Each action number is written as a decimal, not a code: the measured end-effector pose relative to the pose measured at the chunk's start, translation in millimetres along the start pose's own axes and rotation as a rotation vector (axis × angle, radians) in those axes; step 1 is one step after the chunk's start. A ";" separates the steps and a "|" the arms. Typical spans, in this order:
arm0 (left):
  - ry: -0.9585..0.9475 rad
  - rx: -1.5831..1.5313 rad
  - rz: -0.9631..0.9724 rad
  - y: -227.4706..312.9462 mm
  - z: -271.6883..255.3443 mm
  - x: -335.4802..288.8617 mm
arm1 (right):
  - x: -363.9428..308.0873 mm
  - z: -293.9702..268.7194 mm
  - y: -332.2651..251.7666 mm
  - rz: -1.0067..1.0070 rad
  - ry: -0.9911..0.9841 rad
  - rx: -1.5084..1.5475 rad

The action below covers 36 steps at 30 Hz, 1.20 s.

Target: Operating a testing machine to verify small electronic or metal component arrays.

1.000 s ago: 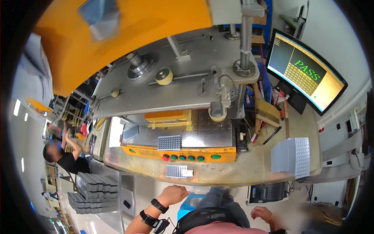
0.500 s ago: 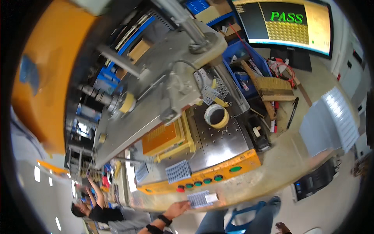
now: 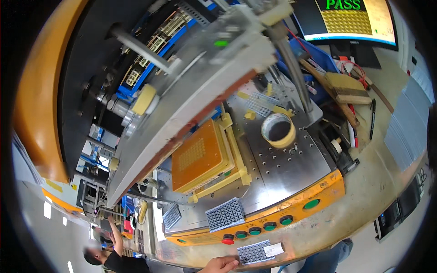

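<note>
The person's left hand [image 3: 221,264] comes in at the lower edge of the view, its fingers [image 3: 231,262] closed on the left end of a small grey perforated plastic tray with a white label [image 3: 256,251]. The tray lies flat on the beige worn counter [image 3: 364,191], at its near edge, just below the row of push-buttons [image 3: 255,230]. The right hand is out of view, so nothing can be said of its grip.

The tray looks thin, light and fairly stiff, more likely to flex than to break; its grid of holes gives little for fingers to slip on. A pinch at one short end, as here, or along both long sides should carry it level.

Counted: three grey perforated trays show, this one, a second grey tray [image 3: 226,214] on the steel bed [image 3: 287,168] and a third grey tray [image 3: 171,215] at the bed's left corner. One orange square fixture block [image 3: 199,155] and one roll of beige tape [image 3: 278,130] sit on the bed.
</note>
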State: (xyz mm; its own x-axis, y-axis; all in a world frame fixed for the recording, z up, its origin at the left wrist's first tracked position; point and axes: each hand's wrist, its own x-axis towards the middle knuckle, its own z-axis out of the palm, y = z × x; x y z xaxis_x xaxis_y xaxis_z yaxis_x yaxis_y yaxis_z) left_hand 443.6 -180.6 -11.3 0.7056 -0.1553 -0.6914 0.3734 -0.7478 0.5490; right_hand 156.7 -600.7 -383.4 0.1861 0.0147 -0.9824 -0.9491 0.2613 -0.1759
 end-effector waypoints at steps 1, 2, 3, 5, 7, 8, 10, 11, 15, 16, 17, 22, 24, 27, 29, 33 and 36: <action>0.013 -0.015 0.011 0.4 0.8 -0.9 | 1.0 0.2 -11.3 -0.008 0.001 -0.025; 0.017 -0.008 0.065 1.7 1.8 -1.8 | 3.5 -1.2 -21.4 -0.017 0.001 -0.051; 0.022 -0.002 0.115 1.2 3.6 -2.0 | 5.0 -4.2 -29.5 -0.024 0.003 -0.078; 0.042 0.038 0.159 3.3 1.8 -0.6 | 8.3 -8.2 -48.3 -0.035 0.001 -0.134; 0.060 0.074 0.192 -1.1 2.2 -1.2 | 8.9 -15.0 -67.0 -0.049 -0.001 -0.199; 0.065 0.174 0.245 -6.5 1.3 1.9 | 9.2 -17.9 -76.6 -0.056 -0.001 -0.235; 0.087 0.257 0.305 -9.2 2.6 4.5 | 9.2 -24.3 -98.0 -0.074 -0.007 -0.308; 0.087 0.290 0.320 -8.5 3.0 4.4 | 7.9 -26.8 -110.0 -0.084 -0.012 -0.348; 0.205 0.321 0.405 -30.4 14.4 2.8 | -2.3 -36.0 -158.8 -0.133 -0.054 -0.571; 0.224 0.304 0.427 -31.5 16.3 1.9 | -5.5 -36.7 -172.0 -0.146 -0.064 -0.646; 0.234 0.237 0.424 -31.7 18.6 -3.0 | -11.3 -38.4 -184.9 -0.156 -0.077 -0.732; 0.325 0.246 0.597 -57.3 29.5 8.4 | -60.0 -27.0 -234.8 -0.178 -0.264 -1.207; 0.555 0.126 0.810 -71.1 36.8 14.7 | -31.9 -47.3 -242.8 -0.505 -0.840 -1.328; 0.552 -0.085 0.875 -82.0 41.1 23.0 | -261.7 115.5 -293.9 -0.638 -0.834 -1.596; 0.516 -0.211 0.910 -94.5 39.0 22.5 | -322.1 171.8 -313.3 -1.156 -0.976 -1.473; 0.585 -0.347 0.902 -96.7 32.8 21.3 | -350.0 272.2 -386.3 -2.158 -0.226 -1.552; 0.566 -0.386 0.914 -90.5 32.1 22.1 | -331.1 303.2 -434.5 -2.325 -0.043 -1.557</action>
State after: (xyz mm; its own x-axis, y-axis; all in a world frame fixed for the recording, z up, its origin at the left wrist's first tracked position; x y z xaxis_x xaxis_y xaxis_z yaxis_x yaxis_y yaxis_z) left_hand 406.0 -137.1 -91.3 0.9422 -0.1526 0.2982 -0.3282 -0.2414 0.9132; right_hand 584.5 -426.5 37.3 0.4156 0.7974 0.4374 0.9072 -0.3983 -0.1359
